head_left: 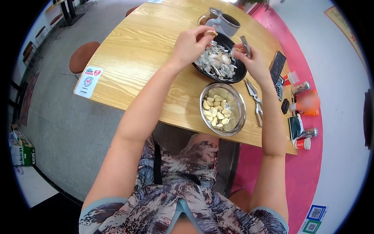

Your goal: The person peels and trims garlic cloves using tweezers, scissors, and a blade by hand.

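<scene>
Above the left rim of a black bowl, my left hand pinches a garlic clove. My right hand, over the bowl's right side, holds a small knife and a bit of garlic skin at its fingertips. Garlic bulbs and loose skins lie in the black bowl. Nearer to me, a clear round bowl holds several peeled cloves. The two bowls stand close together on the wooden table.
Scissors lie right of the bowls, beneath my right forearm. A grey mug and a glass jar stand beyond the black bowl. A phone, cups and jars line the right edge. A card lies at the left.
</scene>
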Tool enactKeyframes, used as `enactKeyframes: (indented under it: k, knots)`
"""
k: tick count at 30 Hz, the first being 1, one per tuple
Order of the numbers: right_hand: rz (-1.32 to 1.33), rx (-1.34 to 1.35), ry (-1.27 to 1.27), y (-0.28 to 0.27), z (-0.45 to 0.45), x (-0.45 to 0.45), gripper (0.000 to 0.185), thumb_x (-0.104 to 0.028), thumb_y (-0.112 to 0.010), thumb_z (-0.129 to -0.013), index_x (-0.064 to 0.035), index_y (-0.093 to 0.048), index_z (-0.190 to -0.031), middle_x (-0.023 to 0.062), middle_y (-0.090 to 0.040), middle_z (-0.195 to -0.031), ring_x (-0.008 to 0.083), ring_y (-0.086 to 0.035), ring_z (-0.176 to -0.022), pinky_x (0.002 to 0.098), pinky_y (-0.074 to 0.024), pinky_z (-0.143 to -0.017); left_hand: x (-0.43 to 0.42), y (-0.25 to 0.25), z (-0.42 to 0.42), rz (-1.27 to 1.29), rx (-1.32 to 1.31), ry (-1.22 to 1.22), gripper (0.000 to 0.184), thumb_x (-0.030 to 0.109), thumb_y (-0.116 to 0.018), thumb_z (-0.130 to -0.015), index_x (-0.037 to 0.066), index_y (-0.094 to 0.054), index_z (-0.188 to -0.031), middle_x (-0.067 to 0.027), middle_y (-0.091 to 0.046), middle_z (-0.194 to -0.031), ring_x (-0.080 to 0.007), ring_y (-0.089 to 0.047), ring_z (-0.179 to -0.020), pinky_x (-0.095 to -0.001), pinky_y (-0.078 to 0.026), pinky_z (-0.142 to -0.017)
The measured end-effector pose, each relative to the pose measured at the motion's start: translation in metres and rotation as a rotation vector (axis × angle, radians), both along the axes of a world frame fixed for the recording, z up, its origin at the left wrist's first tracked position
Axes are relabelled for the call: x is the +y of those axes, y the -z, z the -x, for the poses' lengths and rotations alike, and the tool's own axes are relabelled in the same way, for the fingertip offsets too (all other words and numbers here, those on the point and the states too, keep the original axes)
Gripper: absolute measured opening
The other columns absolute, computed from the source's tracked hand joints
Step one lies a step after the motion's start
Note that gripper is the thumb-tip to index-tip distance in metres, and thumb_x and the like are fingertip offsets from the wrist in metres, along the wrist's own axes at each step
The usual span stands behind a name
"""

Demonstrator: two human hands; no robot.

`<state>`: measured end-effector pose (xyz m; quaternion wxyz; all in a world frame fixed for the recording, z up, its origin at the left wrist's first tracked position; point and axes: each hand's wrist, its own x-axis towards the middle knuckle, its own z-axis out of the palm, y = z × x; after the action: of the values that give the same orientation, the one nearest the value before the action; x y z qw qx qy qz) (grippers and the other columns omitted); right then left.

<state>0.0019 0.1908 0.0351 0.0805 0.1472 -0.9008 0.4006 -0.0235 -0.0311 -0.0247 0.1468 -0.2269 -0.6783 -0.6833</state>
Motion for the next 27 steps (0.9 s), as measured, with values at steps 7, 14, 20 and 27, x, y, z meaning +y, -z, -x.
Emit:
enactKeyframes:
  k: [7, 14, 20, 27]
  knots:
    - [-0.079, -0.119, 0.022, -0.009, -0.026, 0.028, 0.021, -0.015, -0.07, -0.084, -0.0007, -0.064, -0.098, 0.0007, -0.059, -0.08, 0.0104, -0.055, -0.074, 0.0259, -0.0452, -0.072, 0.003, -0.001, -0.002, -0.062, -0.014, 0.035, 0.025, 0.01, -0.061, -0.093, 0.002, -0.065, -0.116, -0.0044, -0.069, -0.09, -0.0086, -0.064, -0.076, -0.0225, -0.052, -0.068]
    - [-0.132, -0.109, 0.214, 0.006, -0.044, 0.064, 0.022, -0.015, -0.072, -0.08, 0.0022, -0.064, -0.091, 0.0046, -0.063, -0.076, 0.0114, -0.059, -0.074, 0.027, -0.0451, -0.068, 0.004, 0.004, 0.003, -0.075, -0.039, 0.073, 0.026, 0.007, -0.06, -0.093, 0.0, -0.063, -0.117, -0.0067, -0.069, -0.095, -0.0102, -0.065, -0.081, -0.023, -0.053, -0.073]
    - [-0.267, -0.318, 0.221, 0.061, -0.053, 0.074, 0.018, -0.013, -0.073, -0.078, 0.0, -0.061, -0.08, 0.0074, -0.065, -0.073, 0.0153, -0.061, -0.072, 0.0304, -0.0463, -0.067, 0.006, 0.002, 0.001, -0.101, -0.061, 0.096, 0.026, 0.007, -0.06, -0.093, -0.003, -0.062, -0.117, -0.0078, -0.068, -0.097, -0.0112, -0.065, -0.084, -0.024, -0.054, -0.077]
    - [-0.103, -0.253, 0.365, 0.072, -0.073, 0.08, 0.025, -0.019, -0.068, -0.083, 0.0034, -0.059, -0.09, 0.0162, -0.064, -0.088, 0.0257, -0.062, -0.08, 0.0359, -0.0474, -0.072, 0.007, 0.002, -0.001, -0.097, -0.088, 0.091, 0.026, 0.01, -0.063, -0.092, -0.002, -0.063, -0.114, -0.0068, -0.069, -0.096, -0.011, -0.066, -0.082, -0.0234, -0.054, -0.074]
